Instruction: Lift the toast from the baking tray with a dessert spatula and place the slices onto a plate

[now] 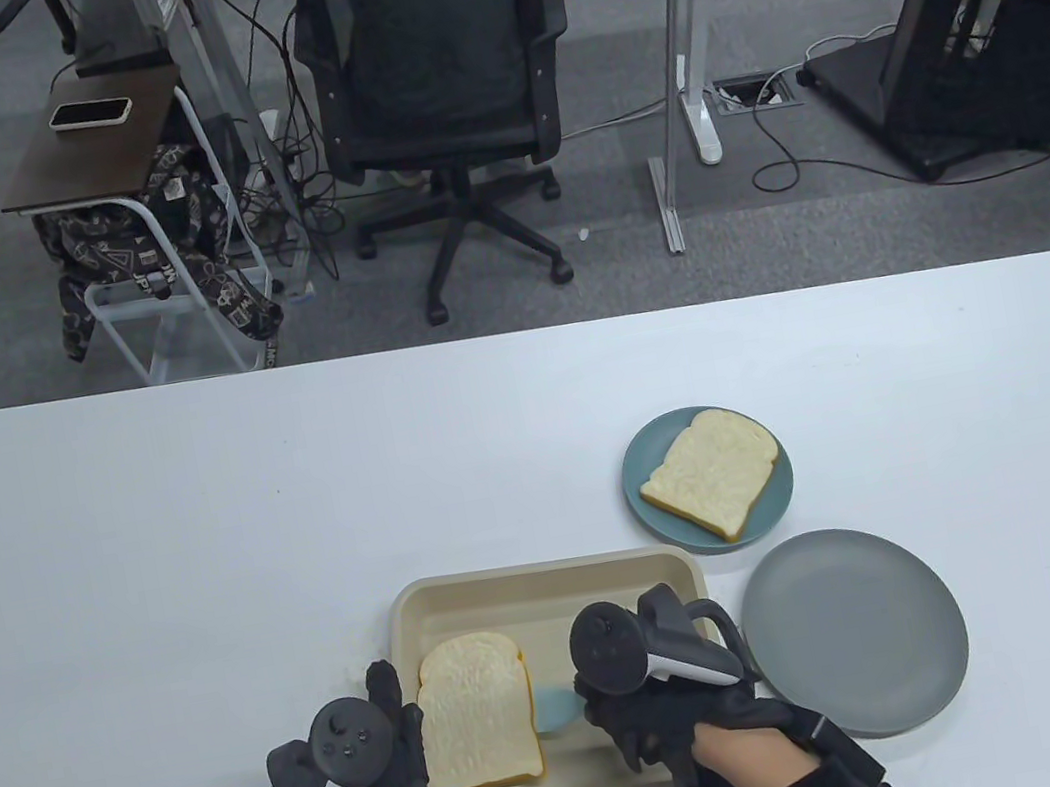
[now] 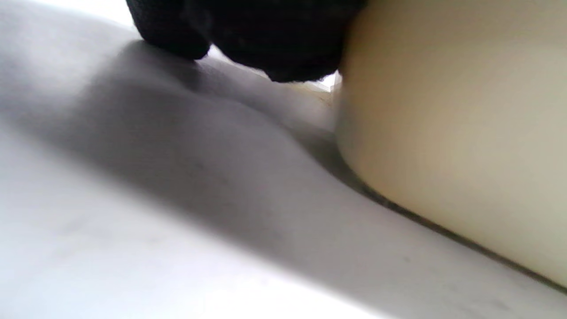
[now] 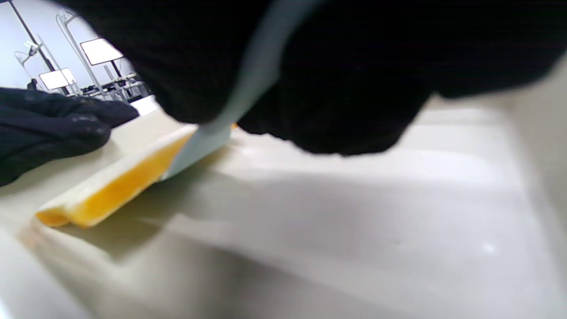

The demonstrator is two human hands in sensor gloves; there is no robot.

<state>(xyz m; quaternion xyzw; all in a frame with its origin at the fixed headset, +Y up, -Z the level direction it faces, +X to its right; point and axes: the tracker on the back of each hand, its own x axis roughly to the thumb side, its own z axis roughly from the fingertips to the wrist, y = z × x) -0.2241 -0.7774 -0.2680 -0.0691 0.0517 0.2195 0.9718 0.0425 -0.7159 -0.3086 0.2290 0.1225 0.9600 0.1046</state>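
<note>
A slice of toast (image 1: 475, 714) lies in the left half of the beige baking tray (image 1: 568, 579). My right hand (image 1: 657, 710) grips the light-blue dessert spatula (image 1: 555, 708), and the blade (image 3: 201, 146) meets the toast's orange right edge (image 3: 119, 188). My left hand (image 1: 369, 776) rests at the tray's left rim, fingers straight along the toast's left side. In the left wrist view my fingertips (image 2: 283, 48) touch the table beside the tray's outer wall (image 2: 452, 133). A second slice (image 1: 714, 472) lies on the teal plate (image 1: 779, 496). The grey plate (image 1: 857, 634) on the right has nothing on it.
The white table (image 1: 211, 571) holds only the tray and two plates, near its front right. Beyond the far edge stand an office chair (image 1: 438, 74) and a side stand with a phone (image 1: 90, 113).
</note>
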